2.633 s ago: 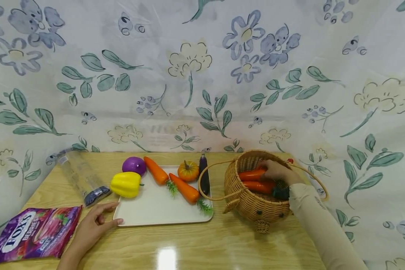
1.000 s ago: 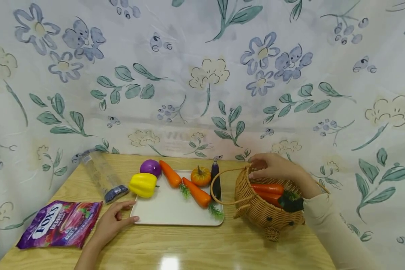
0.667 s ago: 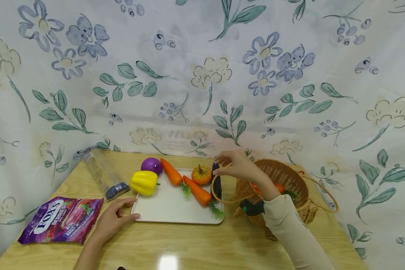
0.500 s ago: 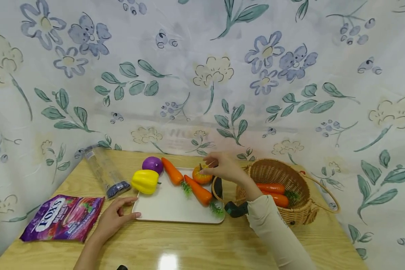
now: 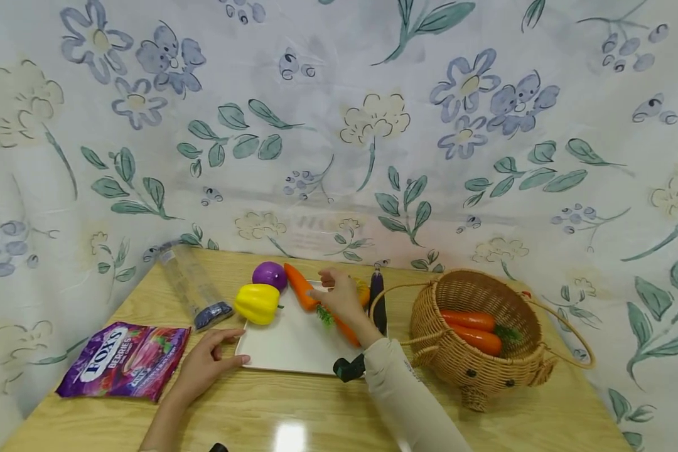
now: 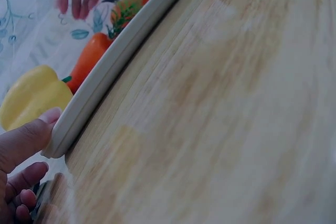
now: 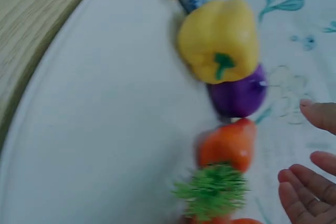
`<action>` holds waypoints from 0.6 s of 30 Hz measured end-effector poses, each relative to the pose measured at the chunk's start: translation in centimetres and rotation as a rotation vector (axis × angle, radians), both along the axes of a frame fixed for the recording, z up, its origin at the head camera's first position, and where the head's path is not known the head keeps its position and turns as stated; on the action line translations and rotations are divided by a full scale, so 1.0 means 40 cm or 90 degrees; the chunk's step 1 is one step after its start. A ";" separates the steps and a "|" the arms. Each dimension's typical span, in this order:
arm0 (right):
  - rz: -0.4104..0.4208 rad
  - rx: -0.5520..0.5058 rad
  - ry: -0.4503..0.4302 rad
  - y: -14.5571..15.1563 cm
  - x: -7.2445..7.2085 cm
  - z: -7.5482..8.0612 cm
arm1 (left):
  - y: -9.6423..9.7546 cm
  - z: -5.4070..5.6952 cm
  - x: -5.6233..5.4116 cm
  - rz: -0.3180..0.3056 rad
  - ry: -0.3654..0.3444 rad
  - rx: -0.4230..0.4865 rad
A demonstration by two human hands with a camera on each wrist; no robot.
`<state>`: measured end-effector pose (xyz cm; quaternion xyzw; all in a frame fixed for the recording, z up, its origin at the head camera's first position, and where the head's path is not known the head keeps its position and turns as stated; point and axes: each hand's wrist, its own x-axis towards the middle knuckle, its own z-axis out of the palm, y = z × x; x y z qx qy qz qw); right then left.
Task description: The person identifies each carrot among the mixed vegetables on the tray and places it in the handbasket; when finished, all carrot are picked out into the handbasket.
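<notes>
- The right hand [image 5: 343, 300] hangs over the white tray [image 5: 277, 348], fingers loosely bent and apart, with nothing between them.
- The upper carrot [image 5: 299, 287] lies just left of its fingertips; the right-wrist view is blurred, but the two appear to be apart.
- The lower carrot [image 5: 347, 333] and pumpkin [image 5: 364, 292] sit partly hidden by that hand, the eggplant [image 5: 377, 285] to their right.
- The left hand [image 5: 206, 358] rests relaxed at the tray's left rim, thumb touching near the front corner.
- The yellow pepper [image 5: 257, 303] sits at the tray's left side, a purple vegetable [image 5: 269, 276] just behind it.
- The wood-grain table [image 5: 328, 420] also bears a wicker basket [image 5: 486, 376] holding red carrots [image 5: 468, 320], a FOX'S bag [image 5: 124, 361] and a clear bag [image 5: 189, 282].
- Floral cloth [image 5: 316, 63] hangs behind.
</notes>
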<state>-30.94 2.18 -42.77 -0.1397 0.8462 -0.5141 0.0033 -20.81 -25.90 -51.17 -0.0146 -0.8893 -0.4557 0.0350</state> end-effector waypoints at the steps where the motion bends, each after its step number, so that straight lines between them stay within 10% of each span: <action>1: -0.009 0.005 0.008 -0.010 -0.005 -0.014 | 0.000 0.000 -0.001 0.000 -0.001 0.001; 18: -0.148 0.081 0.062 -0.108 -0.026 -0.128 | 0.004 0.000 -0.001 0.019 -0.004 0.015</action>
